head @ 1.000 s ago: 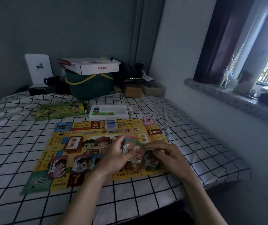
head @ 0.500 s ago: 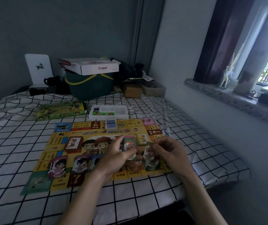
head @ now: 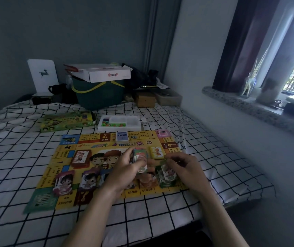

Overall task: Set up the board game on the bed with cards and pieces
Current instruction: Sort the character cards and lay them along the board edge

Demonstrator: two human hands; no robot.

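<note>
A yellow game board (head: 66, 154) lies on the checked bed sheet. My left hand (head: 124, 169) grips a stack of paper money (head: 140, 160) over the board's middle. My right hand (head: 185, 168) pinches a green note above a green pile (head: 166, 176) near the board's right front. An orange pile (head: 147, 180) sits between the two hands. Card stacks lie on the board: a red one (head: 80, 156), a yellow one (head: 156, 152), a blue one (head: 122, 136), a pink one (head: 162, 133). Two character cards (head: 64, 180) (head: 89, 180) rest at the front left.
A white tray of small coloured pieces (head: 119, 123) and the green game box (head: 67, 121) lie behind the board. A green bin with a white carton (head: 99, 86) stands at the bed's head. The bed's edge (head: 232, 198) drops off to the right, under a stone window sill (head: 249, 104).
My right hand has pulled away to the right from the stack in my left hand, carrying a green note over the green pile. My left hand has stayed nearly still.
</note>
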